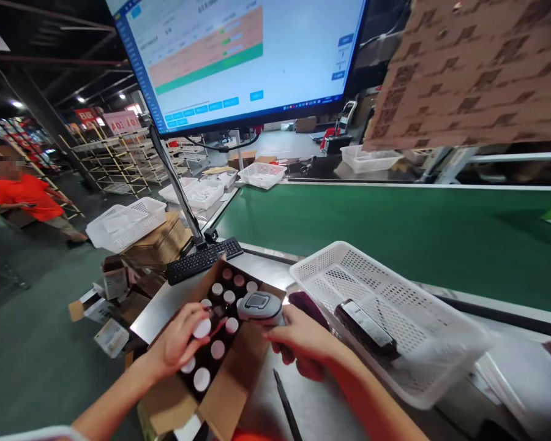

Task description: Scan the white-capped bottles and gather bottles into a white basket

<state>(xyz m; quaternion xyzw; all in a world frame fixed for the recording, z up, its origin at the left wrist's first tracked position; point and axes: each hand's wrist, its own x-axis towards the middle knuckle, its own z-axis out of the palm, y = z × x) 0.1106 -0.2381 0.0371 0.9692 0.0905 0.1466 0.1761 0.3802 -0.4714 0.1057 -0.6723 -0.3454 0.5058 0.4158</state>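
Your left hand (pixel 177 343) rests on the white-capped dark bottles (pixel 218 318) packed in rows inside the open brown cardboard carton (pixel 232 383), with its fingers curled round one cap near the carton's middle, closed on that bottle rather than spread. Your right hand (pixel 303 343) is wrapped tight round the grip of the grey handheld barcode scanner (pixel 258 304), whose head sits just over the bottles at about two o'clock from your left hand. By the look of it, you are in the scanning step, one bottle being picked out while the scanner is brought to bear; the next move calls for lifting or tilting that bottle so its label faces the scanner head, and keeping the scanner steady and close. At three o'clock from the carton stands the white perforated plastic basket (pixel 330 263), holding a dark flat packet with a pale label (pixel 365 327). A black keyboard (pixel 204 258) lies at twelve o'clock from the carton, beneath the large monitor (pixel 239 58), and the green conveyor belt (pixel 395 226) runs beyond the basket. A thin black pen (pixel 287 410) lies on the steel tabletop (pixel 312 410) at six o'clock from your right hand.
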